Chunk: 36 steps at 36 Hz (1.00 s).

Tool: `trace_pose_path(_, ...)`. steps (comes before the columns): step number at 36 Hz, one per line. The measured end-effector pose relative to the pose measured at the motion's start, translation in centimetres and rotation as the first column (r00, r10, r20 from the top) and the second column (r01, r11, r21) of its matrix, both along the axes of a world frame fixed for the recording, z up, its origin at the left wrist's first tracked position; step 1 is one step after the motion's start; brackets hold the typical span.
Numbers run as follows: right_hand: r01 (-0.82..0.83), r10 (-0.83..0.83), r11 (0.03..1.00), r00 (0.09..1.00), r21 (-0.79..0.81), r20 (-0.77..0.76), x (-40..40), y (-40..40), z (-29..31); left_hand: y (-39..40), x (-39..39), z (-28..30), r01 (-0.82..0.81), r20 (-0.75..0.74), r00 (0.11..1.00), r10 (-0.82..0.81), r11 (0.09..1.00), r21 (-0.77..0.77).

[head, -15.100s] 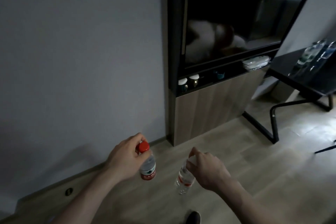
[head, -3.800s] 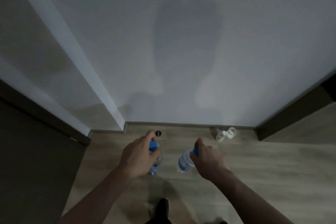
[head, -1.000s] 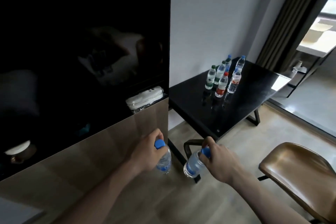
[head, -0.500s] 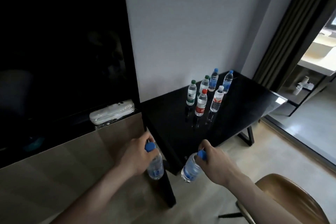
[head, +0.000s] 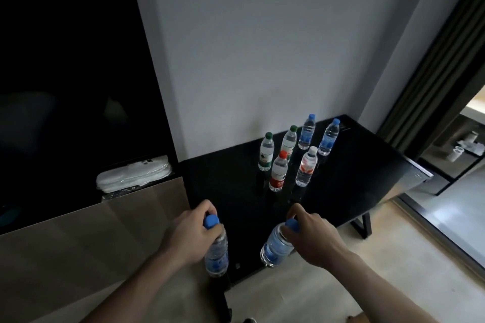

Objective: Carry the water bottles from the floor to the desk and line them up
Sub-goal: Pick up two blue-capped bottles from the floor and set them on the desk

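Blue-capped bottles (head: 216, 254) in hands (head: 189, 237): upright (right tilted).

Two blue-capped bottles (head: 216, 252) (head: 275, 246) hang above the desk's (head: 354, 178) near edge; six bottles (head: 294, 155) stand upright in pairs.

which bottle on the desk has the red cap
The red-capped bottle, front left of the six standing on the desk; it alone has a red cap and red label.

view: head cam, single
facing: forward-down, over desk (head: 354, 181) near edge
range: close, wide-angle
overlap: none
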State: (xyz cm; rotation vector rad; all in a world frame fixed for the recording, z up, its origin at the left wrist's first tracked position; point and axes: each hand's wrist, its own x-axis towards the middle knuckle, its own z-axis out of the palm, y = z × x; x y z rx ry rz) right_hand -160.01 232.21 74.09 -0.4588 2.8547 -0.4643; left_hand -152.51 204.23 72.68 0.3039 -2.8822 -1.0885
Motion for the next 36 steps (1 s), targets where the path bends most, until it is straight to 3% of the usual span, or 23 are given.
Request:
trace_pose_path(11, 0.058, -0.06, 0.997, 0.997, 0.045, 0.046, -10.7, 2.7, -1.6, 1.3, -11.6, -3.0, 0.033, 0.073, 0.997, -0.036, 0.999, 0.041)
trace_pose_path(36, 0.174, -0.191, 0.976, 0.972, 0.128, 0.14, -33.5, 12.3, -2.7, 5.4, -29.9, -3.3, -0.074, 0.245, 0.961, 0.132, 0.97, -0.231)
